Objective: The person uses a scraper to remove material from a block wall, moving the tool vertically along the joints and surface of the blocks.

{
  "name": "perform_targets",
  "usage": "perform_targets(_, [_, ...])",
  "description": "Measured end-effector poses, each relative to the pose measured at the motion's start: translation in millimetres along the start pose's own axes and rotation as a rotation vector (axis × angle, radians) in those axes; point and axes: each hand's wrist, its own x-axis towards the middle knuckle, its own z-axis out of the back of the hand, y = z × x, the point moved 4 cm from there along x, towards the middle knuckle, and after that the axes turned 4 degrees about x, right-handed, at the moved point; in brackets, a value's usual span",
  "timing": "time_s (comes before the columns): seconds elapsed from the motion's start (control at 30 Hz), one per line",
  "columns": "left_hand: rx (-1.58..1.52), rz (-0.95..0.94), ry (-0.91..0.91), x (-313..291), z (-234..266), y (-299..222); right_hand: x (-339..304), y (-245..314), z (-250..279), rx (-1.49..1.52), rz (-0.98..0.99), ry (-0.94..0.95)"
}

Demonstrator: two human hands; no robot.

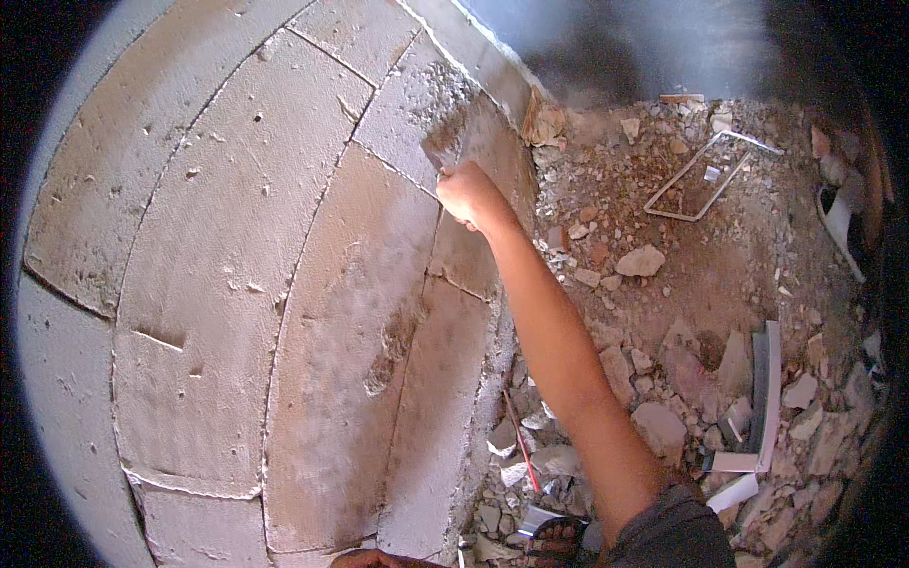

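while the right arm [559, 350] stretches up from a dark sleeve [674, 532] at the lower edge, the right hand [471, 196] is closed in a tight fist around a flat-bladed tool [436, 157], its blade at the wall [204, 237] just beyond the knuckles; whether it touches the surface i cannot tell. the tool is in the upper middle of the view, just below a rough, crumbly grey patch [440, 90]. the wall is made of large pale blocks with narrow dark seams, and a second rough patch [393, 346] shows lower down. only a sliver of the left hand [379, 560] shows at the lower edge, so i cannot tell whether its grip is wide, narrow or on something. to the right of the wall, broken stones and dusty earth cover the ground [705, 270]. a pale, thin frame [684, 172] lies on its far part, a red rod [521, 441] is among rubble beside the wall, and a grey-and-white strip [773, 393] lies farther right. a sandalled foot [557, 540] shows beside the sleeve.
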Motion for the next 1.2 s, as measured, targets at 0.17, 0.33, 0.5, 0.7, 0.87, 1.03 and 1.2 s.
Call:
perform_targets(0.17, [0.028,-0.027,0.031,9.3,-1.2,1.0,29.7,-34.4,-0.6,-0.155,0.182,0.04])
perform_targets(0.33, [0.057,0.006,-0.01,0.1,2.0,-2.0,-6.4,14.5,3.9,0.085,0.018,0.041])
perform_targets(0.5, [0.01,0.004,-0.011,8.0,0.1,9.3,25.3,-17.0,1.7,0.07,0.049,0.047])
perform_targets(0.7, [-0.02,-0.023,-0.063,-3.4,-3.6,-1.0,10.2,-0.6,-8.0,0.015,0.003,0.018])
perform_targets(0.87, [0.058,0.019,-0.002,3.0,-3.4,-8.7,36.8,-30.0,-5.1,-0.014,0.137,-0.201])
perform_targets(1.03, [0.04,0.033,-0.009,1.5,0.7,3.5,2.5,-20.3,20.0,0.073,-0.137,0.015])
perform_targets(1.2, [0.003,0.034,-0.003,3.2,1.0,-3.3,-15.8,-9.4,17.0,0.007,0.031,-0.003])
